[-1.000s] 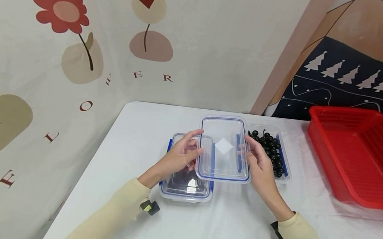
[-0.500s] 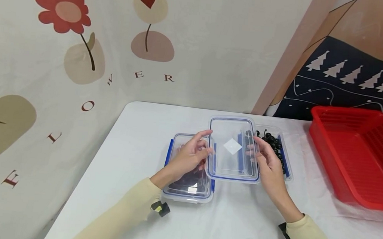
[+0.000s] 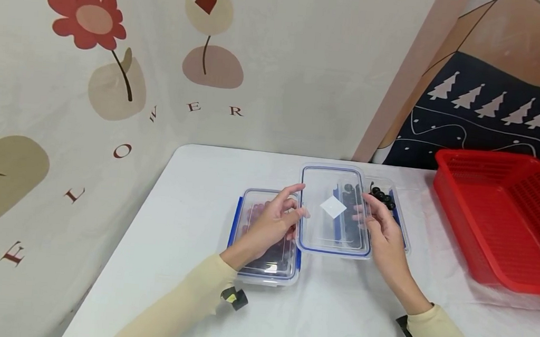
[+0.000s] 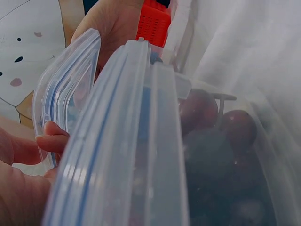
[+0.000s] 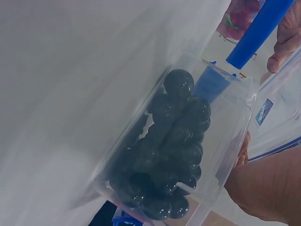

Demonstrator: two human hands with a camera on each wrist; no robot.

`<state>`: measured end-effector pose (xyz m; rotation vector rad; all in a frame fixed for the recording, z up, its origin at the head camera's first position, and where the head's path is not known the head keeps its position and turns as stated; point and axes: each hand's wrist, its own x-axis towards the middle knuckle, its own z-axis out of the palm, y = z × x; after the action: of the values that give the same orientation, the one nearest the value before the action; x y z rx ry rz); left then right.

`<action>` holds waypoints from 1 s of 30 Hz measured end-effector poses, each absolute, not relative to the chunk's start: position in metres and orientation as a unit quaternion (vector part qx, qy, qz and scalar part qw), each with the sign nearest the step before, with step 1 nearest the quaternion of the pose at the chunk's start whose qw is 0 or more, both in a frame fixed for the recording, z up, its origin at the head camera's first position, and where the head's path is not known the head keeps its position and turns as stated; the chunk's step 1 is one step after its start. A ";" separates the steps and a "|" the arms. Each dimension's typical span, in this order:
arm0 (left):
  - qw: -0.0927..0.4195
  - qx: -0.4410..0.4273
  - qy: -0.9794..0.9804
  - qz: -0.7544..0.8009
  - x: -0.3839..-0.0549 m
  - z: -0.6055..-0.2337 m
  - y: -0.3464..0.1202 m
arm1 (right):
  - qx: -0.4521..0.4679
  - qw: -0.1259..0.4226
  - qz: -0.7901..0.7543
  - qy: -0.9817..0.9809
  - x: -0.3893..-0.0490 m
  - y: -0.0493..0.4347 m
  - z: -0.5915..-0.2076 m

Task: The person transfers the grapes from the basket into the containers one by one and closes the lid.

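My left hand (image 3: pixel 272 224) and right hand (image 3: pixel 385 238) pinch a clear lid (image 3: pixel 326 234) with a blue seal and white label by its opposite long sides. In the head view the lid overlaps the left part of an open clear box (image 3: pixel 401 221) of black grapes (image 3: pixel 382 197). The right wrist view shows these grapes (image 5: pixel 164 146) piled inside the box, apart from the lid (image 5: pixel 282 136). Below my left hand stands a lidded box (image 3: pixel 266 280) with blue side clips. Dark red grapes (image 4: pixel 197 110) show inside it in the left wrist view. My left forearm partly covers it.
A red plastic basket (image 3: pixel 498 234) stands at the right of the white-covered table (image 3: pixel 191 199). Behind the table hangs a cloth (image 3: pixel 306 76) with printed flowers and letters.
Both hands have moved the lid to the right, away from the lidded box. In the head view it now covers more of the black grapes.
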<state>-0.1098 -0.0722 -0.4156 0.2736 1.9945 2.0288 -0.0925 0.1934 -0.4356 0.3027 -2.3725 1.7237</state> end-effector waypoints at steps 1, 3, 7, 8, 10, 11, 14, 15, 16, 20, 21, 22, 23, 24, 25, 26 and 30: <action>0.140 0.095 0.691 0.703 -0.110 -0.415 -0.070 | 0.103 0.097 0.583 -0.800 -0.092 0.195 -0.436; 0.137 0.094 0.692 0.702 -0.110 -0.415 -0.066 | 0.101 0.100 0.586 -0.797 -0.092 0.198 -0.435; 0.132 0.089 0.691 0.706 -0.110 -0.417 -0.059 | 0.096 0.105 0.585 -0.798 -0.093 0.203 -0.436; 0.131 0.087 0.689 0.708 -0.110 -0.417 -0.057 | 0.096 0.105 0.586 -0.798 -0.093 0.205 -0.436; 0.129 0.084 0.684 0.713 -0.109 -0.418 -0.053 | 0.096 0.106 0.582 -0.800 -0.094 0.208 -0.437; 0.128 0.082 0.683 0.714 -0.109 -0.418 -0.051 | 0.095 0.107 0.581 -0.801 -0.094 0.209 -0.437; 0.123 0.080 0.685 0.713 -0.110 -0.419 -0.047 | 0.095 0.110 0.577 -0.804 -0.095 0.214 -0.437; 0.121 0.079 0.687 0.712 -0.110 -0.419 -0.045 | 0.094 0.112 0.576 -0.805 -0.095 0.215 -0.437; 0.120 0.079 0.689 0.711 -0.110 -0.419 -0.043 | 0.093 0.113 0.577 -0.804 -0.095 0.216 -0.438; 0.115 0.078 0.688 0.712 -0.111 -0.420 -0.037 | 0.091 0.117 0.584 -0.798 -0.095 0.221 -0.438; 0.113 0.078 0.688 0.712 -0.111 -0.419 -0.036 | 0.090 0.119 0.583 -0.799 -0.096 0.222 -0.438; 0.112 0.077 0.688 0.713 -0.111 -0.419 -0.035 | 0.089 0.120 0.583 -0.799 -0.096 0.223 -0.438; 0.111 0.076 0.690 0.712 -0.111 -0.418 -0.034 | 0.088 0.121 0.583 -0.799 -0.096 0.223 -0.438; 0.110 0.074 0.690 0.711 -0.111 -0.418 -0.033 | 0.087 0.121 0.581 -0.800 -0.096 0.224 -0.438; 0.110 0.074 0.690 0.712 -0.111 -0.418 -0.032 | 0.085 0.122 0.581 -0.800 -0.097 0.224 -0.438; 0.110 0.074 0.690 0.712 -0.111 -0.417 -0.031 | 0.083 0.122 0.580 -0.801 -0.097 0.225 -0.438; 0.112 0.075 0.686 0.715 -0.112 -0.418 -0.027 | 0.078 0.123 0.579 -0.803 -0.096 0.229 -0.439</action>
<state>-0.1116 -0.0269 -0.4178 0.2216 2.0129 2.1006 -0.0962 0.2288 -0.4386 0.2270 -2.3418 1.6885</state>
